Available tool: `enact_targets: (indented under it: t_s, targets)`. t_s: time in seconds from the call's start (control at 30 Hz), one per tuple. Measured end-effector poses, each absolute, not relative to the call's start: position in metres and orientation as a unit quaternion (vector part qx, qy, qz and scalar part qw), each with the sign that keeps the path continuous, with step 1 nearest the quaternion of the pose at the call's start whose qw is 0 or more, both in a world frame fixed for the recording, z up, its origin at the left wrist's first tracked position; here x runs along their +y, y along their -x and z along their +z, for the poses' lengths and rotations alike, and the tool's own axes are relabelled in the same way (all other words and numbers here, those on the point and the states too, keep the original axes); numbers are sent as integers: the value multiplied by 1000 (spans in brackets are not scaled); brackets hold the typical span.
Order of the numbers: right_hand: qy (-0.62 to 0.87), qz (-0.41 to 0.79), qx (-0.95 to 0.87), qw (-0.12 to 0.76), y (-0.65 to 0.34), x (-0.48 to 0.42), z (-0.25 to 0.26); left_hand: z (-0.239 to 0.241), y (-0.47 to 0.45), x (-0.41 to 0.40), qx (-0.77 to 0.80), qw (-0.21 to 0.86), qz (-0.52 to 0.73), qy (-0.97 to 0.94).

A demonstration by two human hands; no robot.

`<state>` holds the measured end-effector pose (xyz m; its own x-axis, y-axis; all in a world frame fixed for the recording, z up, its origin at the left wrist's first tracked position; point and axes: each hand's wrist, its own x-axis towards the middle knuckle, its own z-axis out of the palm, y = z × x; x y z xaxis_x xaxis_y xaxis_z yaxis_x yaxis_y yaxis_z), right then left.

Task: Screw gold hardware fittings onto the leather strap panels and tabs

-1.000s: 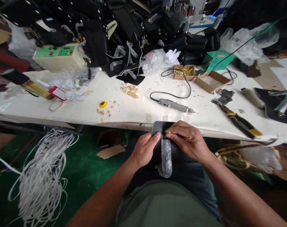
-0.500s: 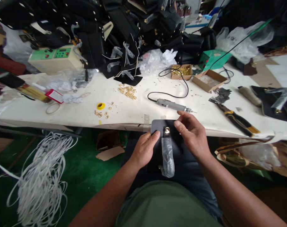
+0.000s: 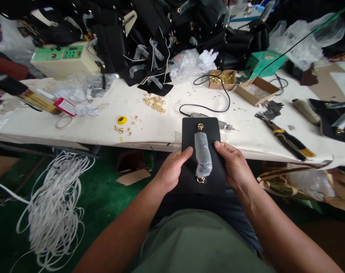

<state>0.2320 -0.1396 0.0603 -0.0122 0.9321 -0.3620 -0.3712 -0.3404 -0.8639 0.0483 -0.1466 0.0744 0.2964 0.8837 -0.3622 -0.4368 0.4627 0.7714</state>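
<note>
Between my hands is a flat black leather panel (image 3: 188,131), held up over my lap at the table's front edge. My left hand (image 3: 172,168) grips its left side, thumb on the face. On the right side my right hand (image 3: 232,161) holds it the same way, fingers hidden behind. A handle wrapped in clear plastic (image 3: 203,153) runs down the panel's middle, with a gold fitting (image 3: 200,126) at the top and another below. Behind the panel's upper edge lies a grey electric screwdriver (image 3: 225,126), partly covered.
Gold fittings (image 3: 154,103) lie in a pile near a yellow tape roll (image 3: 122,120). Pliers (image 3: 289,142) rest at right, near two small cardboard boxes (image 3: 256,91). Black bag parts (image 3: 109,49) are heaped at the back. White cord (image 3: 57,212) lies coiled on the floor.
The panel has risen and tilted to face me more, so its handle and lower fitting show. My right hand has moved from the top corner down to its right side.
</note>
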Motion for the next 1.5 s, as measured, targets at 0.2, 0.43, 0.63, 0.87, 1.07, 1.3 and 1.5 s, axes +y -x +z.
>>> enact_targets:
  t_s: [0.2,0.43,0.63,0.87,1.07,1.3,1.5]
  targets:
    - [551,473,-387,568,-234,-134,60,68,-46,-162,437,734,427,-296]
    - [479,144,-721,480,-230,-174,81,71,-41,-158,546,568,443,-427]
    - [487,128,-746,435,-216,-173,77,86,-48,-168,572,481,420,-515]
    - [453,97,-784,414,-222,-170,77,86,-44,-168,578,469,429,-511]
    - [444,102,-796,399,-225,-168,75,80,-42,-165,581,484,415,-507]
    - [417,131,-807,397,-226,-164,75,83,-43,-161,592,438,395,-550]
    - [312,151,-869,353,-241,-152,71,86,-38,-156,574,469,368,-561]
